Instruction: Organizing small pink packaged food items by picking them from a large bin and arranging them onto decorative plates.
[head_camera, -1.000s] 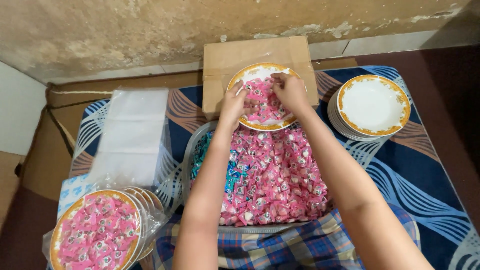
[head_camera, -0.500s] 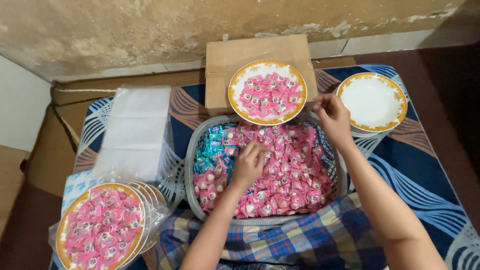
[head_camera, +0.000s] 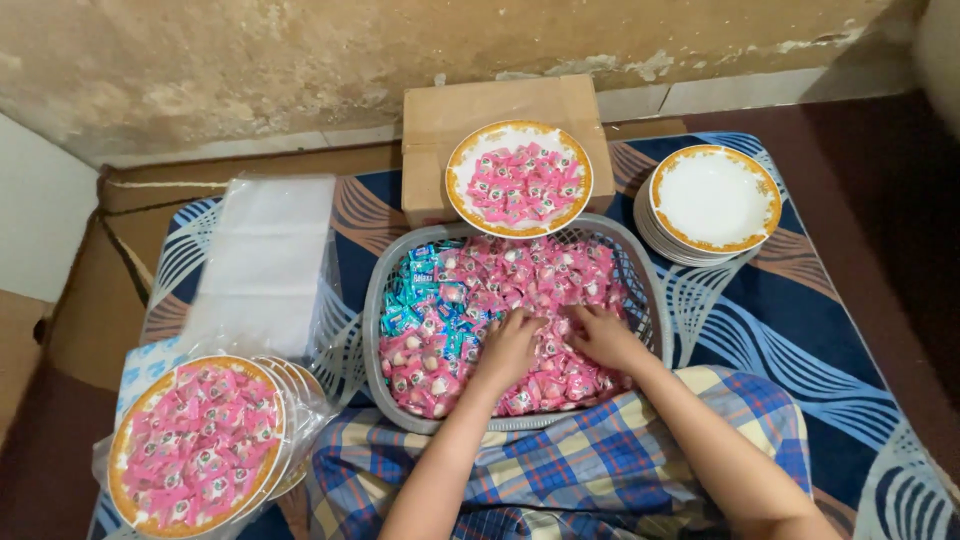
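Rough, stained plaster wall (head_camera: 300, 70) across the top, and below it a blue cloth with pale wave patterns (head_camera: 800, 330) spread over the floor. Dead centre sits a grey plastic basket (head_camera: 372, 300), heaped with pink wrapped candies (head_camera: 520, 270), plus a patch of blue wrapped candies (head_camera: 415, 290) at its nine o'clock side. Both hands are down in the pile! The left hand (head_camera: 508, 345) lies palm down on the pink candies, fingers spread and slightly curled into the heap; whether it grips any candy, I cannot tell. The right hand (head_camera: 605, 338) is just beside it at three o'clock, fingers loosely bent over the wrappers, also buried too far to tell a grip. At twelve o'clock from the basket, a gold-rimmed plate filled with candies (head_camera: 518, 178) rests on a brown cardboard box (head_camera: 440, 120). At two o'clock, a stack of empty white plates (head_camera: 714, 200). At nine o'clock, a pile of clear plastic bags (head_camera: 265, 260). Down at seven o'clock, a bagged plate of pink candies (head_camera: 195, 440) lies on top of more plates. A blue plaid cloth (head_camera: 600, 470) covers the lap under the forearms.
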